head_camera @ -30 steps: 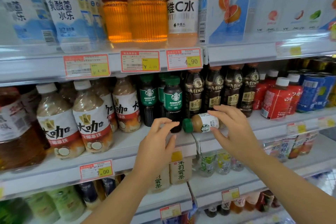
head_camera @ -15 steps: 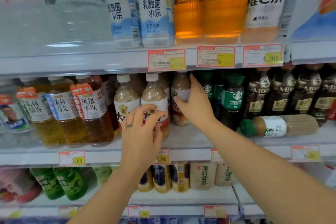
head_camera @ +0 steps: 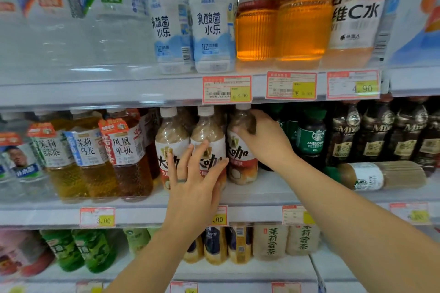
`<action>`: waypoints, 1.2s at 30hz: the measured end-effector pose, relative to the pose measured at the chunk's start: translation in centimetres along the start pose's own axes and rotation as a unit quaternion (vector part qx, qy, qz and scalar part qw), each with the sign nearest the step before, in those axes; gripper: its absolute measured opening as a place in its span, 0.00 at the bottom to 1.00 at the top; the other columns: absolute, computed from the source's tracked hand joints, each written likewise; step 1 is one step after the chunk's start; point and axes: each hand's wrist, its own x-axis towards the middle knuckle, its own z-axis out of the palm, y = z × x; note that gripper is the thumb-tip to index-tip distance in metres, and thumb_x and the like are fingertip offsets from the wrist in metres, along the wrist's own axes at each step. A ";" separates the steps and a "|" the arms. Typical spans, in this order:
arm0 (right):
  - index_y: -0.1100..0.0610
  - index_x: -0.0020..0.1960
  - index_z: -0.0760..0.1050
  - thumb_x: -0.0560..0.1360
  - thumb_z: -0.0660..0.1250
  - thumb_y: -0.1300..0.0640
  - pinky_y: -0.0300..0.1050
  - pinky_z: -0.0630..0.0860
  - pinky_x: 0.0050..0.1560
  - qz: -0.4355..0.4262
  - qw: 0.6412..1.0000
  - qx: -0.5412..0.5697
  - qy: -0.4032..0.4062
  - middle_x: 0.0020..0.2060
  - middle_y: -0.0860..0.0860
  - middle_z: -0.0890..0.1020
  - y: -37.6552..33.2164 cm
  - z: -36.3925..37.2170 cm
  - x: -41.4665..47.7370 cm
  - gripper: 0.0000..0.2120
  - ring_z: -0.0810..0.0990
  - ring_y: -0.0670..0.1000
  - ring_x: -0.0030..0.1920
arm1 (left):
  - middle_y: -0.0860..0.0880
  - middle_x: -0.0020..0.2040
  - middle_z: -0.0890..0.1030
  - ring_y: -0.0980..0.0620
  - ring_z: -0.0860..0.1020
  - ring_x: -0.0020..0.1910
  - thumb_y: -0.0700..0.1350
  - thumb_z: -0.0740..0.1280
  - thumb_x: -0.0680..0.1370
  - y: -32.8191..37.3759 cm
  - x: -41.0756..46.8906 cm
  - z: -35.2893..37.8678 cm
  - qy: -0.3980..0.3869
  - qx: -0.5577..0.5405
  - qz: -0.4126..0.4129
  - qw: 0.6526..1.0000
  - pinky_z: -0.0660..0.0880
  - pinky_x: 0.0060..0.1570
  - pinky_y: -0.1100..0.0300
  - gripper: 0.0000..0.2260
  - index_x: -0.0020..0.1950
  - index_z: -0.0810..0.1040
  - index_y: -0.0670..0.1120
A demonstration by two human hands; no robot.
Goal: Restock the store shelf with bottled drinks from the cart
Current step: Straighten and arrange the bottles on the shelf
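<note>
Here, right hand (head_camera: 264, 141) around coffee bottle (head_camera: 241, 161).

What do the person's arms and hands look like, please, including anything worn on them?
Both forearms are bare, with no sleeves, gloves or watch in view. The left hand wears a thin dark ring on one finger; the right hand shows no jewellery.

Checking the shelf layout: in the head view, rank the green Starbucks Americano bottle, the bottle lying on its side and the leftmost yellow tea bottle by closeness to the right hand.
From the right hand, which grips a latte bottle:
1. Americano bottle, upright just to its right.
2. Bottle lying on its side, farther right at the shelf front.
3. Leftmost yellow tea bottle, far left on the same shelf.
</note>
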 end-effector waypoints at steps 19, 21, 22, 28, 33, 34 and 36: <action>0.50 0.70 0.61 0.63 0.78 0.53 0.40 0.73 0.58 0.059 0.970 0.223 -0.073 0.59 0.44 0.75 2.1 0.1 -4.4 0.41 0.75 0.45 0.58 | 0.43 0.70 0.64 0.43 0.61 0.70 0.47 0.63 0.73 0.5 0.3 -1.1 -0.025 -0.029 -0.016 0.999 0.50 0.69 0.32 0.14 0.59 0.73 0.53; 0.49 0.70 0.62 0.63 0.78 0.51 0.45 0.73 0.61 0.054 0.967 0.234 -0.086 0.61 0.45 0.76 2.3 0.2 -4.5 0.40 0.75 0.45 0.60 | 0.44 0.70 0.63 0.43 0.61 0.70 0.44 0.69 0.71 0.8 0.5 -1.3 -0.028 -0.029 -0.016 0.999 0.50 0.68 0.33 0.18 0.60 0.71 0.53; 0.48 0.70 0.62 0.63 0.77 0.50 0.47 0.73 0.63 0.051 0.965 0.241 -0.095 0.62 0.45 0.75 2.4 0.2 -4.6 0.40 0.75 0.44 0.61 | 0.44 0.70 0.63 0.43 0.61 0.69 0.44 0.70 0.70 1.0 0.7 -1.5 -0.028 -0.028 -0.017 0.999 0.50 0.68 0.33 0.21 0.61 0.71 0.53; 0.51 0.72 0.61 0.76 0.63 0.49 0.47 0.65 0.69 0.048 0.974 0.218 -0.033 0.69 0.48 0.65 3.8 -1.5 -5.0 0.27 0.66 0.47 0.69 | 0.44 0.70 0.65 0.44 0.65 0.68 0.47 0.62 0.74 2.8 3.4 -2.5 -0.028 -0.015 -0.028 0.999 0.47 0.69 0.34 0.21 0.66 0.66 0.54; 0.55 0.71 0.63 0.77 0.62 0.59 0.34 0.56 0.66 -0.027 0.996 0.066 0.055 0.69 0.54 0.59 3.5 -2.0 -4.5 0.24 0.61 0.52 0.70 | 0.43 0.71 0.63 0.43 0.61 0.70 0.46 0.68 0.72 4.4 4.7 -2.1 -0.049 0.005 -0.040 0.998 0.41 0.65 0.35 0.27 0.69 0.64 0.56; 0.55 0.72 0.61 0.76 0.63 0.60 0.37 0.57 0.68 -0.039 0.996 0.048 0.066 0.71 0.56 0.57 3.2 -2.2 -4.0 0.25 0.60 0.54 0.71 | 0.43 0.71 0.62 0.42 0.61 0.70 0.46 0.68 0.72 4.6 4.7 -2.0 -0.052 0.007 -0.043 0.998 0.41 0.65 0.35 0.28 0.69 0.63 0.56; 0.53 0.73 0.60 0.76 0.62 0.60 0.47 0.65 0.67 -0.028 0.997 0.017 0.063 0.74 0.59 0.52 2.7 -2.8 -2.8 0.26 0.62 0.58 0.71 | 0.42 0.72 0.62 0.41 0.61 0.71 0.45 0.69 0.72 4.9 4.8 -1.8 -0.058 0.007 -0.046 0.997 0.40 0.65 0.35 0.28 0.69 0.62 0.57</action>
